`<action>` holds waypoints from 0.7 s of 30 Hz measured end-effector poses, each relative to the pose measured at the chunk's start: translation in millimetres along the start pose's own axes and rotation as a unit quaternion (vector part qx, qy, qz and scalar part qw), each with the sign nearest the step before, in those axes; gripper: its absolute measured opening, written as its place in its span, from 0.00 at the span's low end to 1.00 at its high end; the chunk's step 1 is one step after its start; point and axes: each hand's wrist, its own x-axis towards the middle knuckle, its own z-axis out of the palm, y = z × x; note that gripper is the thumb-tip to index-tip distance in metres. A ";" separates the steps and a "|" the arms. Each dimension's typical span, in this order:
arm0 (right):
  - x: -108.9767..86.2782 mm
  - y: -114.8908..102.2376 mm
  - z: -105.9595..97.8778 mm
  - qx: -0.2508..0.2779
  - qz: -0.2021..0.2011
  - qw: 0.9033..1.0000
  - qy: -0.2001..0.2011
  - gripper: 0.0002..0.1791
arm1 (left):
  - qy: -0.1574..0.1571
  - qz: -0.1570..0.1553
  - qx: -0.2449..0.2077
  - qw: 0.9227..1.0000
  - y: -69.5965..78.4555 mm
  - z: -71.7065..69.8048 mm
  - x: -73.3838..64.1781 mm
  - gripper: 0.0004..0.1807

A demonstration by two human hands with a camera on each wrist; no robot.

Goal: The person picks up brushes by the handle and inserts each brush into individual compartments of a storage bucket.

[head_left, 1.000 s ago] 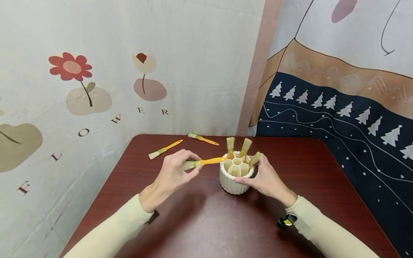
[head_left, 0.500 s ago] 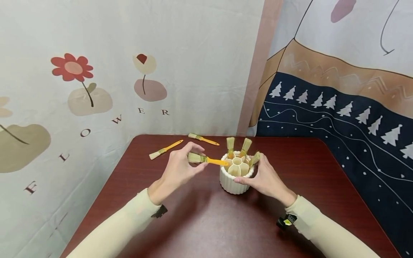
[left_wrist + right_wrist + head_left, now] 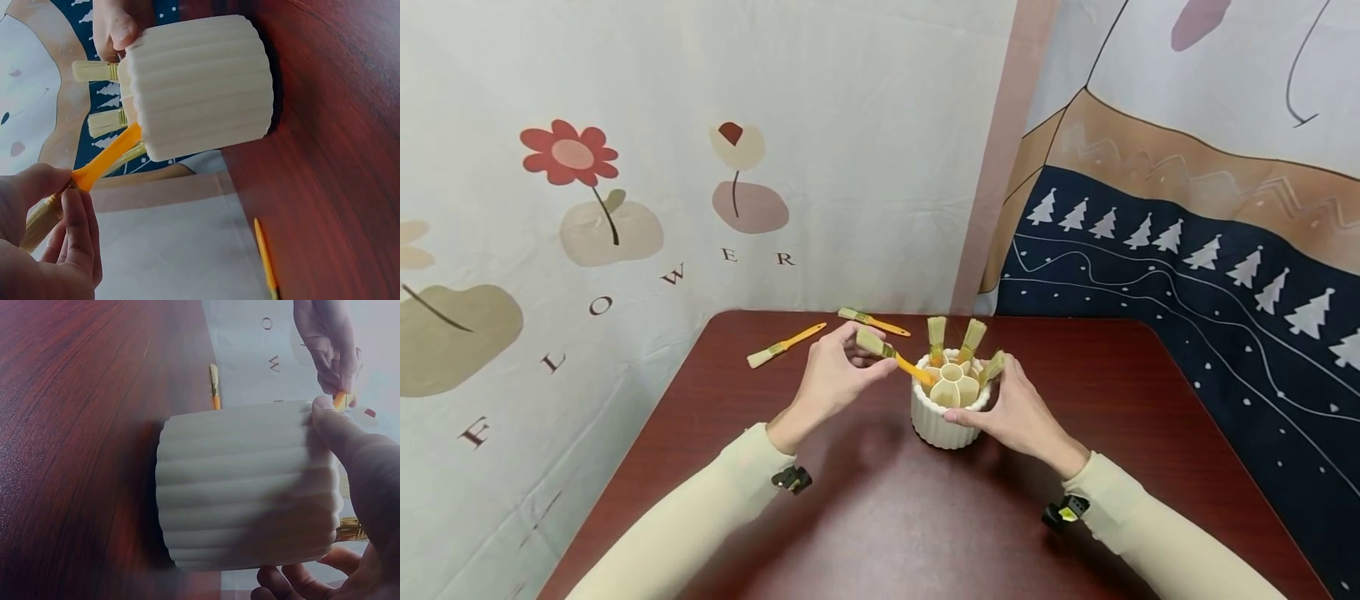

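My left hand (image 3: 835, 371) pinches a paintbrush (image 3: 913, 370) with a yellow handle between thumb and fingers, near its ferrule. The brush slants bristles-up, and its handle end reaches past the rim into the left side of a white ribbed pot (image 3: 942, 427). Inside the pot sits a flower-shaped divider (image 3: 951, 374). Three other brushes stand bristles-up in it, two at the back and one at the right. My right hand (image 3: 1026, 417) grips the pot from the right, thumb at the front rim; in the right wrist view its fingers (image 3: 306, 581) curl round the far side.
Two more yellow-handled brushes lie at the back of the dark red table (image 3: 880, 517): one brush (image 3: 786, 345) at the left, another brush (image 3: 874, 322) near the back edge. Printed cloths (image 3: 850, 167) hang behind and to the right of the table.
My left hand has moved right toward the pot. The brush in it has tipped from nearly level to slanting, its handle end now down inside the rim. The right hand and the pot have stayed put.
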 end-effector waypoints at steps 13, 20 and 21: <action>1.0 0.8 -0.1 -0.003 -0.003 1.000 0.006 0.61 | -0.044 0.007 0.026 0.999 -0.2 20.3 9.7 0.18; 0.0 0.2 0.0 -0.006 -0.005 1.000 0.010 0.62 | -0.070 0.016 0.060 0.996 -3.1 32.8 10.6 0.14; -0.1 -0.2 0.4 -0.006 -0.004 1.000 0.011 0.62 | -0.073 0.018 0.065 0.995 -3.5 34.2 10.4 0.14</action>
